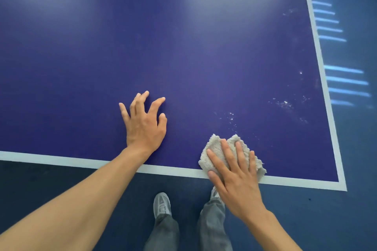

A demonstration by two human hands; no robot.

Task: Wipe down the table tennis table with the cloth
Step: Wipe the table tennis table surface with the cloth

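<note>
Clearly the cloth (214, 149), bunched at 5 o'clock on the table (183, 47) and overlapping its white edge line (61, 160), wants firm, flat pressure and overlapping strokes toward the pale specks (285, 104) scattered at 1 and 2 o'clock from it; those look like the next patch to clear. The right hand (236, 177) lies flat on top, 4 fingers straight and slightly fanned, pressing down. The left hand (143, 124), at 9 o'clock from the cloth, is spread on the bare surface, fingertips arched, seemingly bracing.

light: even, bright | glare: pale sheen on far table (183, 57) | edges: wide-angle bowing
</note>
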